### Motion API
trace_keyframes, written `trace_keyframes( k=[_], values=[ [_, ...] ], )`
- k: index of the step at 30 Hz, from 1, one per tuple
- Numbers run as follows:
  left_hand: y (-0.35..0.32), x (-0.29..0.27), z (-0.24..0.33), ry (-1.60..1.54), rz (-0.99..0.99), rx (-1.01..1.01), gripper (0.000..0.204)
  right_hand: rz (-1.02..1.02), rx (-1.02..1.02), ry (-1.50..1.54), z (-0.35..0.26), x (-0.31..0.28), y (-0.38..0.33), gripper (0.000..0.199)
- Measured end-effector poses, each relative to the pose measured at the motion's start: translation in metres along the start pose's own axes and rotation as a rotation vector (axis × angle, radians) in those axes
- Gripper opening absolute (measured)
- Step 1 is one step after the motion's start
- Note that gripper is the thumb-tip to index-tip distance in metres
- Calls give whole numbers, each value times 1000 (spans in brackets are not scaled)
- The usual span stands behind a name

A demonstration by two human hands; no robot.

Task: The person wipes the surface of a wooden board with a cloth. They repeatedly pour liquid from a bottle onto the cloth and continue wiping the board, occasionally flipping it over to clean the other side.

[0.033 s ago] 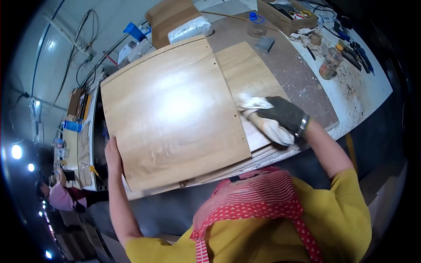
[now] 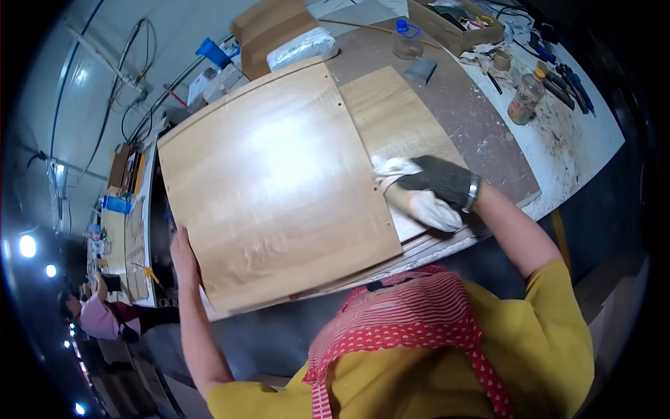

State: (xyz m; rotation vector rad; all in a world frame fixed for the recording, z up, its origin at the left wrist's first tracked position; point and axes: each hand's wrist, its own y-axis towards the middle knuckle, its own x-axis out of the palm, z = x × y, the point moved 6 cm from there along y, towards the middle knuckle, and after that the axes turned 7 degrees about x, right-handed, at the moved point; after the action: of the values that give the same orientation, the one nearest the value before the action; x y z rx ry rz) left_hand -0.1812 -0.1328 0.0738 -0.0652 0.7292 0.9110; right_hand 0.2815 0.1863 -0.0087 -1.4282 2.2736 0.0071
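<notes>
A large light wooden panel (image 2: 279,230) with a glossy face and small holes along its right edge lies on the worktable. My bare left hand (image 2: 184,260) grips the panel's left edge near its front corner; the fingertips are partly hidden. In a dark glove with a shiny band at the wrist, my right hand (image 2: 443,181) is closed on a bunched white cloth (image 2: 434,211). The cloth lies against the panel's right edge, slightly blurred. Under and beyond this edge is a second wooden panel (image 2: 398,112), with more boards stacked beneath.
A brown board (image 2: 481,119) covers part of the white tabletop (image 2: 579,153). At the back are an open carton (image 2: 269,31), a clear blue-capped bottle (image 2: 407,45) and a grey block (image 2: 421,70). A labelled bottle (image 2: 527,96) stands right. Far left, another person (image 2: 101,314) works.
My right hand with the cloth has shifted a little to the left, closer onto the panel's edge. The panel's front left corner and my left hand have moved slightly nearer and to the right.
</notes>
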Motion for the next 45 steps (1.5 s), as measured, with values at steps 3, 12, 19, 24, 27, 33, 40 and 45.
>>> trace_keyframes(
  k=[3,12,19,24,27,33,40,45],
  values=[
    [-33,-21,-16,24,76,-31,43,-193,-83,161,-24,59,39,36],
    [-77,-201,-134,351,86,-267,52,-387,-57,75,-130,236,89,51],
    [-43,-194,-207,417,-72,-284,55,-405,29,-127,-143,273,128,49],
    [-21,-172,-242,305,-77,-323,57,-395,64,-275,-137,282,147,52],
    [-9,-156,-252,226,-106,-364,57,-509,46,-510,-150,270,150,51],
    [-12,-153,-248,255,-59,-283,52,-284,-83,-215,-192,143,112,47],
    [-11,-129,-214,918,-24,65,46,580,-94,-562,-122,-27,-18,38],
    [-17,-69,-198,771,-16,275,52,722,-199,-1000,-76,-32,-43,45]
  ],
)
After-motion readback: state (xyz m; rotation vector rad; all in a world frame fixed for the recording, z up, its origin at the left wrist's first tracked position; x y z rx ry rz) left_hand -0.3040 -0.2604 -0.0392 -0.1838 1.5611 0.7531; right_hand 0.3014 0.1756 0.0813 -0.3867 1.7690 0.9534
